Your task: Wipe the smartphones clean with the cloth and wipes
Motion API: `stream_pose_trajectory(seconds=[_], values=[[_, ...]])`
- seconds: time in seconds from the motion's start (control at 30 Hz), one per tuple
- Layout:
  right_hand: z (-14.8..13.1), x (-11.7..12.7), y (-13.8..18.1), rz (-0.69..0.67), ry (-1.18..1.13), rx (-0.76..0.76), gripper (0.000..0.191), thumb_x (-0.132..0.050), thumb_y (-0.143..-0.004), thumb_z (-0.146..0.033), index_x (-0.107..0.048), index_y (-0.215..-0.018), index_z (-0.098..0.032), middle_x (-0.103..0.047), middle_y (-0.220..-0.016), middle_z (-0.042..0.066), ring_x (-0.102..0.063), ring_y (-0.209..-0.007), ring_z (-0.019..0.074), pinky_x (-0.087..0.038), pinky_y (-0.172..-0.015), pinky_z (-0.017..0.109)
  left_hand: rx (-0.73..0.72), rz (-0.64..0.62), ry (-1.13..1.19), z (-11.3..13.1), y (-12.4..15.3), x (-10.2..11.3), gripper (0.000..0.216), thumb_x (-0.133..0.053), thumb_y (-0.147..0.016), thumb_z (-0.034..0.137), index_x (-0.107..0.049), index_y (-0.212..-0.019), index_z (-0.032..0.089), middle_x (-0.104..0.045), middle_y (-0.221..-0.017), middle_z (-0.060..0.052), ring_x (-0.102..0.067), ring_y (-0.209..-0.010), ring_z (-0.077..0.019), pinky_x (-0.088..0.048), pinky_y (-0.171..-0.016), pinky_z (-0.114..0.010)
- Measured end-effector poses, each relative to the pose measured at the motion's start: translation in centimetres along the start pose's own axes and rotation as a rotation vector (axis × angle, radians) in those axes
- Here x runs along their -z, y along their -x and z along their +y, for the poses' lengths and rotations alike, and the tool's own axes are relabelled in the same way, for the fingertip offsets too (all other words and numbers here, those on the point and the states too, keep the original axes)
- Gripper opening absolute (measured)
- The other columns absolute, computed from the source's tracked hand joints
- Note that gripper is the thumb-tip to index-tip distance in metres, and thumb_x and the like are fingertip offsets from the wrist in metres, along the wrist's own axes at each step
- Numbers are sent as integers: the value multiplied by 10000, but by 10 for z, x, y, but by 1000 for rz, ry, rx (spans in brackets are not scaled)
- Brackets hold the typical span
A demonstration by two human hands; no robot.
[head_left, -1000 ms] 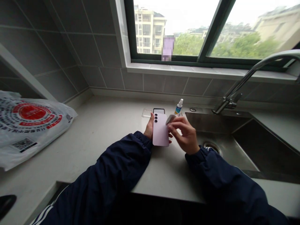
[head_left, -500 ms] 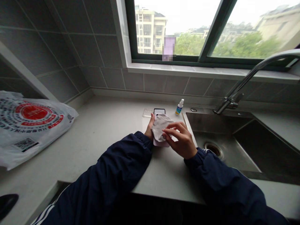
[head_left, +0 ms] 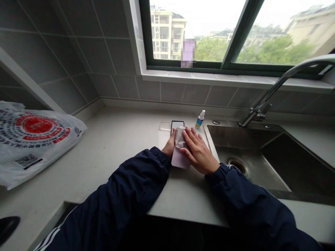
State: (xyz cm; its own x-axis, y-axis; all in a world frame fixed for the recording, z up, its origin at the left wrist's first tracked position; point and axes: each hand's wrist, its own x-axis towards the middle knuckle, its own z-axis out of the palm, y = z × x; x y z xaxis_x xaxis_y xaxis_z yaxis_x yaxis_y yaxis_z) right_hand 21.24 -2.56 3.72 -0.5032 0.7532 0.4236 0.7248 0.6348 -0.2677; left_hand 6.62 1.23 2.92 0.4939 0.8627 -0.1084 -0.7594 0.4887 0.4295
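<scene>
My left hand [head_left: 169,143] is closed around the left side of a lilac phone [head_left: 180,159], its back facing up. A crumpled light grey cloth [head_left: 180,138] covers the upper part of that phone. Flat on the cloth lies my right hand [head_left: 196,148], fingers stretched out and thumb apart over the phone's back. Just beyond the hands, a second dark-edged phone [head_left: 178,123] rests on the counter, partly hidden. To its left is a clear phone case [head_left: 165,126]. A small white-capped spray bottle [head_left: 200,119] stands upright beyond my right hand.
On the right, a steel sink [head_left: 251,153] with a curved faucet [head_left: 277,83] is set into the pale counter [head_left: 125,139]. A white plastic bag [head_left: 39,139] with red print lies at the left. The window [head_left: 225,66] is behind the counter.
My right hand has gone from pinching the cloth to lying flat on it. The cloth is bunched higher on the phone, so more of the lilac back shows.
</scene>
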Motion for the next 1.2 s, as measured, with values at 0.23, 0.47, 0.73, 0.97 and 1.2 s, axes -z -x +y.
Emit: stream_pose_trajectory(seconds=[0.23,0.47,0.73,0.97,1.2], values=[[-6,2,-1,-65,-39,112,729,-446,-1029,-521,-185,-1634,-209,-236,-1669,161,-158,-1566,328,-200,-1228,641,29,51,-16,2,1,7,707,-226,-1032,601,-588,-1344,80,-711,-1218,-173,-661,-1198,-267,-405,-1135,-386],[-13,12,0,-121,-182,297,584,-572,-998,-425,-436,-1538,-252,-483,-1554,129,-376,-1492,314,-189,-1235,641,93,132,-33,15,2,18,910,-193,-947,754,-641,-1240,18,-749,-976,-214,-737,-915,-321,-491,-1005,-467],[-14,13,1,-64,-230,356,382,-548,-1021,-357,-608,-1387,-263,-643,-1412,81,-529,-1395,260,-167,-1258,595,60,168,-111,19,2,21,943,-153,-939,760,-660,-1191,5,-750,-890,-216,-735,-833,-326,-522,-938,-470],[-8,6,0,-68,-40,38,561,-376,-1060,-482,-379,-1567,-240,-359,-1626,139,-310,-1524,331,-254,-1173,711,60,136,5,13,6,-2,772,-170,-1013,635,-596,-1327,73,-746,-1077,-177,-706,-1087,-313,-466,-1062,-447],[-1,-1,1,-22,-17,-46,741,-407,-1026,-569,-124,-1641,-269,-190,-1689,143,-151,-1565,368,-230,-1170,729,-51,96,-36,-1,-2,3,472,-250,-1028,193,-638,-1296,178,-745,-1099,-73,-607,-1263,-210,-408,-1130,-343]])
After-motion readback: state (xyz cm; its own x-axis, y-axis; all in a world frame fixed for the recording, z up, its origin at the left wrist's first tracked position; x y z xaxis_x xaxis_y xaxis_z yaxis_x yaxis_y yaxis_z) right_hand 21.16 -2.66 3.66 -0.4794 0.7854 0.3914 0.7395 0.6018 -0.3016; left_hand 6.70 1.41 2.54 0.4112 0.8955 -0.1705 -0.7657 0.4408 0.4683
